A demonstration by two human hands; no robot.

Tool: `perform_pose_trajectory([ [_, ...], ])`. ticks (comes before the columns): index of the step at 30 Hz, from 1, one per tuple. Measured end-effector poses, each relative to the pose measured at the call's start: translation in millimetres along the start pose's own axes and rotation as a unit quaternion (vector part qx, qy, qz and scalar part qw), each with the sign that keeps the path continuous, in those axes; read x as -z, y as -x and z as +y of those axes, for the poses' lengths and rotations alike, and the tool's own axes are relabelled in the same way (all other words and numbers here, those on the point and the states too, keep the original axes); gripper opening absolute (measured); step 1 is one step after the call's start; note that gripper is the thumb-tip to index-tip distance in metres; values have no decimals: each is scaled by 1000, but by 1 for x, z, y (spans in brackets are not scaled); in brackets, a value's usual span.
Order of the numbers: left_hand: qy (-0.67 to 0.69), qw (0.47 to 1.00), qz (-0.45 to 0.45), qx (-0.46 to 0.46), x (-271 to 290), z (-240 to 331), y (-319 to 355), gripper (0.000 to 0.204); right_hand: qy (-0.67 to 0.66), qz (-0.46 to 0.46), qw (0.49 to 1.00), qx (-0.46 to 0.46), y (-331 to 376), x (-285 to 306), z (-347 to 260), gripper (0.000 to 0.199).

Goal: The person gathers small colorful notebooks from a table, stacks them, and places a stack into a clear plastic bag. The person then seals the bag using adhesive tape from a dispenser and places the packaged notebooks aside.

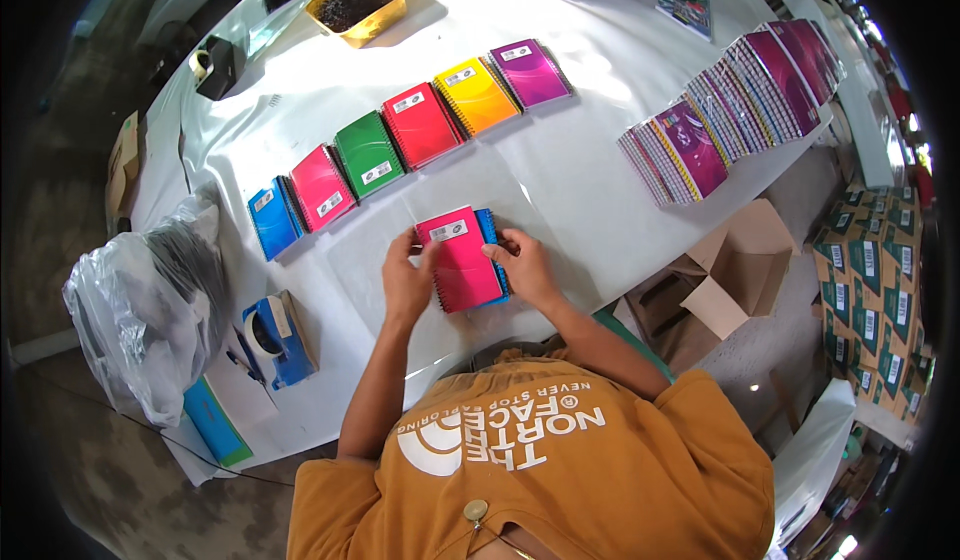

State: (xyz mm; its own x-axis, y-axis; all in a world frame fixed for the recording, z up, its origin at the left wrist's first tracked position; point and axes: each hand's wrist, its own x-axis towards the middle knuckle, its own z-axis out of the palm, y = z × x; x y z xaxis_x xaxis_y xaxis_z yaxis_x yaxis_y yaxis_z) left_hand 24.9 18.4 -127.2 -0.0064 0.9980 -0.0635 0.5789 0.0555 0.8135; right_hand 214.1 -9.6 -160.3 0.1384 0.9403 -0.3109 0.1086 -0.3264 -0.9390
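A pink spiral notebook (468, 268) with a white label lies on top of a blue notebook (487, 226), whose coil and edge show along the right side. My left hand (407, 275) grips the pink notebook's left edge, thumb on the cover. From the right, my right hand (524, 266) closes on the edges of the same stack with its thumb over the cover. Beyond my hands runs a slanting row of notebook stacks: blue (274, 220), pink (321, 188), green (369, 152), red (421, 124), yellow (476, 94) and purple (531, 72).
Purple spiral notebooks (690, 145) stand stacked at the right. A blue tape dispenser (285, 340), scissors (240, 358) and a plastic bag (150, 295) are at the left. A yellow tub (390, 12) with dark contents sits far back. Right of the table is an open carton (730, 290).
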Motion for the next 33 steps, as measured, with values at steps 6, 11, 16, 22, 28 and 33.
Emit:
perform_pose_trajectory([
  [6, 2, 999, 40, 27, 58, 59, -31, 31, -20, -41, 999, -5, -13, 19, 10, 31],
  [11, -266, 951, -101, 119, 14, 41, -17, 60, -115, -63, 991, -20, -12, 14, -2, 28],
  [16, -55, 990, -23, 125, 29, 13, -23, 31, -180, -50, 982, -29, 0, 34, -25, 26],
  [22, -310, 898, 38, -311, 70, 119, -26, 19, -34, 108, 986, 124, 19, 115, -96, 27],
  [28, -298, 879, -158, -337, -24, 47, 6, 49, 15, 178, 960, 215, 23, 138, -128, 27],
  [33, -183, 932, -118, -290, -32, 27, 7, 71, 157, 140, 958, 196, 36, 135, -131, 29],
])
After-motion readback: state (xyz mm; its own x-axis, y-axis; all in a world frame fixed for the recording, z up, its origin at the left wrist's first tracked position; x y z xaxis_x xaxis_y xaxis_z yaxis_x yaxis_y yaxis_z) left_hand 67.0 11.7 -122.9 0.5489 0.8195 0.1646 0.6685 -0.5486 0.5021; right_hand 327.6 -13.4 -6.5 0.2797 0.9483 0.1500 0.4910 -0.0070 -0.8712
